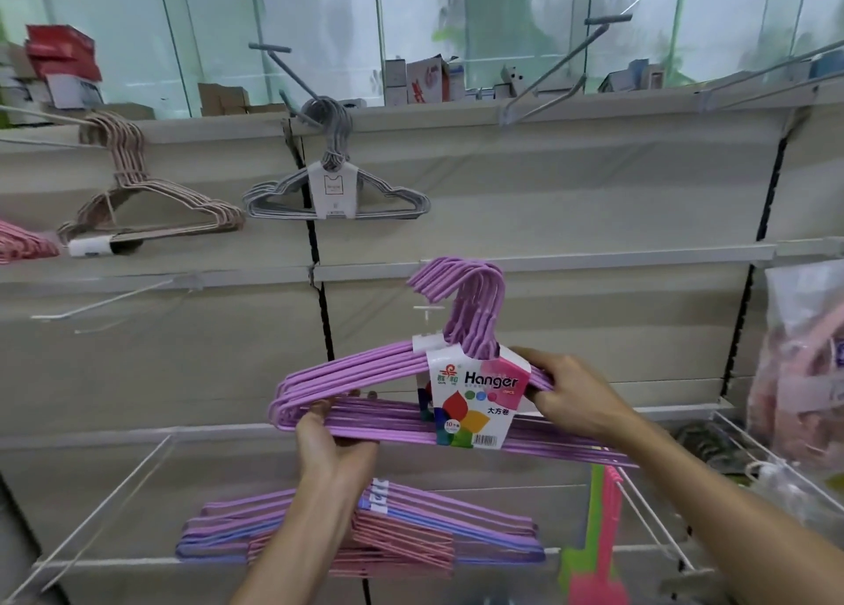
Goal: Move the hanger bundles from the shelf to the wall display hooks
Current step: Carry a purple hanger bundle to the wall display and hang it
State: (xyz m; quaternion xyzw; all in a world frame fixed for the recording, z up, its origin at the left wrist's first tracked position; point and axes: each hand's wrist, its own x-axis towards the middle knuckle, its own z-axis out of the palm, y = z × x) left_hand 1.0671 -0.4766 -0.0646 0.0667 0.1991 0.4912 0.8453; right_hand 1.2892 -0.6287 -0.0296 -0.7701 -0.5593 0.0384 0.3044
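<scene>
I hold a purple hanger bundle (365, 376) with a white "Hanger" label upright in front of the wall panel. My left hand (335, 440) grips its bottom bar from below near the left end. My right hand (568, 394) grips its right shoulder beside the label. The bundle's hooks point left, just right of a white wall display hook (427, 314). Below, more purple, blue and pink hanger bundles (365, 536) lie flat on the wire-edged shelf (114, 495). A grey hanger bundle (335, 193) and a pink-beige bundle (150, 202) hang from upper hooks.
Bare long hooks (561, 70) stick out of the top rail at right, and another (109, 301) at mid left. Green and pink plastic items (593, 540) stand on the shelf's right side. Bagged pink goods (804, 367) hang at far right. Boxes line the top ledge.
</scene>
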